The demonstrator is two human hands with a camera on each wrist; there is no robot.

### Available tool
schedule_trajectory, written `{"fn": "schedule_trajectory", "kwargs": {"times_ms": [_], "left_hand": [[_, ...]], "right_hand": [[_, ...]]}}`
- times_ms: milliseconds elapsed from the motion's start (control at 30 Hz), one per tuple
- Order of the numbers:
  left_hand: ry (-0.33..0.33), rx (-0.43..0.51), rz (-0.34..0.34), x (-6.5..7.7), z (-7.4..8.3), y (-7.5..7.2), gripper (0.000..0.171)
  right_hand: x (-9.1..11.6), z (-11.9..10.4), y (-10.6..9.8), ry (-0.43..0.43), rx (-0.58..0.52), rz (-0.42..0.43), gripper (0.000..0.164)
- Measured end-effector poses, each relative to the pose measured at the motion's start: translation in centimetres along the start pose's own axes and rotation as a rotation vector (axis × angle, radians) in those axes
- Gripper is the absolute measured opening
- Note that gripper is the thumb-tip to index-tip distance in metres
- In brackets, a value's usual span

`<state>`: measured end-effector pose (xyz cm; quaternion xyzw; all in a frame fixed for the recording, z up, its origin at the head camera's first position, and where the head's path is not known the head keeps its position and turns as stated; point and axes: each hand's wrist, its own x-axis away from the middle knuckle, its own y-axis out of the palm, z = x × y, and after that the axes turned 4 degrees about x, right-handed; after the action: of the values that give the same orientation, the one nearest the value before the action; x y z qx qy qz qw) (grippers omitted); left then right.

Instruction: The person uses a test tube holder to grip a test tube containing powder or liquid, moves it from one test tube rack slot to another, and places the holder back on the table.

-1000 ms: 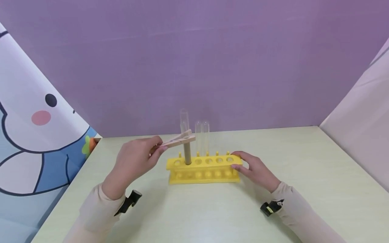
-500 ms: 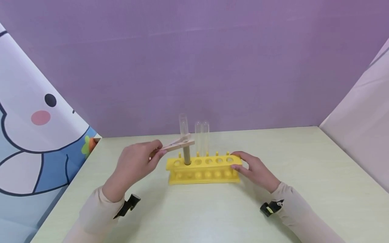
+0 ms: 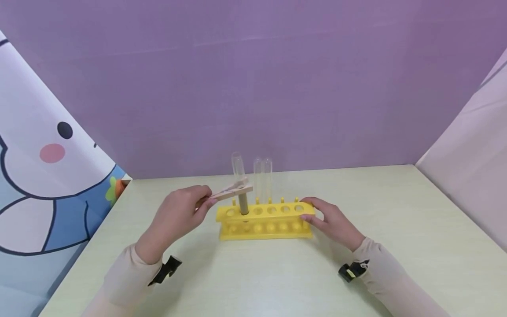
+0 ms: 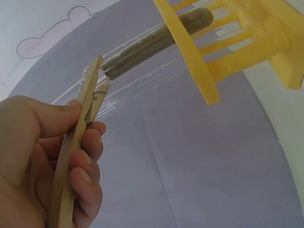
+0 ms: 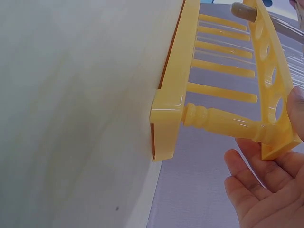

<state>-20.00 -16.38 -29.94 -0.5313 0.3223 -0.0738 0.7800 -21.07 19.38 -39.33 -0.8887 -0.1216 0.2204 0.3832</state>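
Observation:
A wooden test tube clamp (image 3: 228, 193) is pinched between the thumb and curled fingers of my left hand (image 3: 176, 215). Its jaws are around a glass test tube (image 3: 243, 204) with grey-brown contents in its lower part. The tube leans slightly left and passes through the second hole from the left in a yellow test tube rack (image 3: 266, 236). In the right wrist view, its rounded tip (image 5: 243, 12) pokes through the top plate, well short of the base. My right hand (image 3: 334, 223) grips the top plate's right end, thumb in front.
Two clear test tubes (image 3: 258, 176) stand upside down along the back of the rack. Short yellow pegs line that side. Behind the pale table (image 3: 257, 277) rises a purple backdrop (image 3: 253, 88), with a cartoon-printed cloth (image 3: 27, 176) at the left.
My left hand has lowered the clamp, and the test tube's tip has gone further down through its hole. The tube now leans more to the left. My right hand holds the rack in place.

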Motion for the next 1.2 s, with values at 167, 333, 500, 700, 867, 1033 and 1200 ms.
{"fn": "schedule_trajectory", "kwargs": {"times_ms": [167, 333, 500, 700, 867, 1033, 1200], "left_hand": [[0.014, 0.004, -0.001, 0.2, -0.1, 0.3, 0.012], [0.022, -0.003, 0.003, 0.5, -0.3, 0.7, 0.012], [0.031, -0.012, 0.0, 0.6, -0.3, 1.2, 0.013], [0.024, 0.002, -0.028, 0.8, -0.4, 1.5, 0.013], [0.025, 0.02, -0.04, 1.0, -0.5, 1.9, 0.013], [0.053, 0.012, -0.023, 1.3, -0.5, 2.4, 0.015], [0.066, -0.017, -0.006, 1.5, -0.5, 2.8, 0.017]], "right_hand": [[0.0, 0.0, 0.0, 0.003, -0.009, 0.0, 0.037], [0.0, -0.1, -0.1, 0.002, -0.012, -0.006, 0.037], [0.0, -0.1, -0.1, 0.006, -0.02, -0.009, 0.038], [0.0, -0.2, -0.2, 0.006, -0.02, -0.008, 0.038], [0.0, -0.1, -0.2, 0.01, -0.023, -0.006, 0.038], [0.0, -0.1, -0.1, 0.022, -0.02, -0.011, 0.038], [0.0, -0.3, -0.2, 0.024, -0.02, -0.012, 0.038]]}}
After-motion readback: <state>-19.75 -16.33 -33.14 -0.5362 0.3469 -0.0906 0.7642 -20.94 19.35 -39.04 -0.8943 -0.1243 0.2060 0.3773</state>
